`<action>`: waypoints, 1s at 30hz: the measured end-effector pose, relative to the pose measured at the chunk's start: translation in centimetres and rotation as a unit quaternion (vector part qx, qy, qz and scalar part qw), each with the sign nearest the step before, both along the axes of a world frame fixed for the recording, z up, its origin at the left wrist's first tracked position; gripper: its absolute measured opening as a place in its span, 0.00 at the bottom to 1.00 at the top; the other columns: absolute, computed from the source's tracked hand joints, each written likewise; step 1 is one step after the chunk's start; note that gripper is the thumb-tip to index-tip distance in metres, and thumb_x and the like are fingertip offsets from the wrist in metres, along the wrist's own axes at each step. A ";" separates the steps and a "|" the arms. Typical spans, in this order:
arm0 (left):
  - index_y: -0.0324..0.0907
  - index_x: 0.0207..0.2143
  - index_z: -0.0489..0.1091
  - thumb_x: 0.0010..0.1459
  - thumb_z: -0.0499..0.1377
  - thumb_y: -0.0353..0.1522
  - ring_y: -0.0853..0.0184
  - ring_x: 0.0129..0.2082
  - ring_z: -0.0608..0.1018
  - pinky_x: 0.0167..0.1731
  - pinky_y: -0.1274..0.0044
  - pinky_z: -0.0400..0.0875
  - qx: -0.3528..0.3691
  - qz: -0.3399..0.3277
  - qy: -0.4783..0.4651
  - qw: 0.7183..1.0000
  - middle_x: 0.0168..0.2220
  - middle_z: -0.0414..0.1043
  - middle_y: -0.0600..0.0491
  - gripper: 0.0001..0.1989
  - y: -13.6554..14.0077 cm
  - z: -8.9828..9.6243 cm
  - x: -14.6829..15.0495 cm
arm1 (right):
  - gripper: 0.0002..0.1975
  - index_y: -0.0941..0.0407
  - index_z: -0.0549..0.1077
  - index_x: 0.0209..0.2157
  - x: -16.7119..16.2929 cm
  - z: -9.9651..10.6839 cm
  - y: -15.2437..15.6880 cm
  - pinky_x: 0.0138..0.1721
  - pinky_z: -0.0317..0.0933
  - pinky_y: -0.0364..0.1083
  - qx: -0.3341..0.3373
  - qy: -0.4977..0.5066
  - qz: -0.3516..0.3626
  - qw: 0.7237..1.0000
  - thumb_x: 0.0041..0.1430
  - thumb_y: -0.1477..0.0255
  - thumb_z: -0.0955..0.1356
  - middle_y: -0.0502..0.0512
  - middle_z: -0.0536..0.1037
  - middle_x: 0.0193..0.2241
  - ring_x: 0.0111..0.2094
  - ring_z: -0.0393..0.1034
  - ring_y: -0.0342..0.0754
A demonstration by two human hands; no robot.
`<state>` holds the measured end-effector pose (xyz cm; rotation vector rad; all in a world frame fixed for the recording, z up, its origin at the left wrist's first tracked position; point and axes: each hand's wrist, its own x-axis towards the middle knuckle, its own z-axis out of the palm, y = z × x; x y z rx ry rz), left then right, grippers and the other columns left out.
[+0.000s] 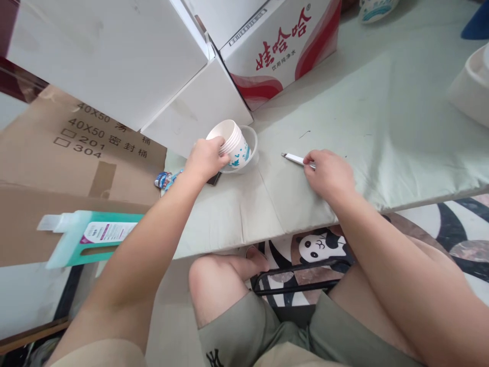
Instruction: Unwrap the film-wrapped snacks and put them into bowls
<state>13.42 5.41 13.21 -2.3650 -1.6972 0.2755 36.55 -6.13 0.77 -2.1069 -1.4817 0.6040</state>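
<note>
Your cups (240,154), a nested stack, are toward the left edge of the table (382,132), set back from its near edge. They tilt, mouths facing up and toward that left edge. They look like paper, so expect them to be light and a little springy: the rolled rims should be the stiffest part, while the printed walls would likely dent under a hard squeeze. Your left grip (206,159) is closed on the rim end, thumb and fingers pinching it. That seems a sound place to hold; going round the stacked rims should keep the stack from sliding apart.

A clear bowl (255,148) is just behind the cups, on the side toward the table's right edge. Whether the cups rest in it or only overlap it, you cannot tell from here. It looks thin and smooth, so it may skid if nudged. Part of a dark thing (214,178) shows below your left grip, and a blue packet (163,180) lies at the left edge.

Nearer the middle of the near edge, your right grip (330,173) grasps a slim white tool (293,158) by one end, its tip pointing toward the bowl. A red-and-white box (282,51) stands farther back.
</note>
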 end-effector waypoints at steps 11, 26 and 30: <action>0.46 0.29 0.64 0.55 0.60 0.32 0.64 0.27 0.68 0.31 0.72 0.59 0.150 -0.019 -0.105 0.983 0.23 0.65 0.56 0.06 -0.6 2.6 -0.4 | 0.13 0.55 0.77 0.42 0.0 0.7 0.1 0.28 0.46 0.47 0.044 0.011 -0.036 0.998 0.62 0.76 0.62 0.60 0.77 0.46 0.31 0.64 0.47; 0.47 0.36 0.69 0.57 0.60 0.34 0.58 0.41 0.79 0.41 0.68 0.69 0.092 -0.117 -0.167 0.975 0.34 0.75 0.50 0.04 -1.4 3.5 9.5 | 0.20 0.56 0.78 0.48 0.9 0.6 -0.2 0.32 0.57 0.50 -0.034 0.044 0.006 0.998 0.62 0.78 0.59 0.62 0.71 0.55 0.34 0.69 0.50; 0.45 0.39 0.73 0.58 0.59 0.32 0.55 0.43 0.80 0.42 0.67 0.72 0.051 -0.128 -0.145 0.980 0.35 0.77 0.48 0.07 -0.2 0.6 13.7 | 0.21 0.55 0.78 0.51 1.0 0.7 -0.3 0.39 0.61 0.52 -0.043 0.021 0.036 0.998 0.63 0.77 0.59 0.62 0.72 0.56 0.44 0.72 0.57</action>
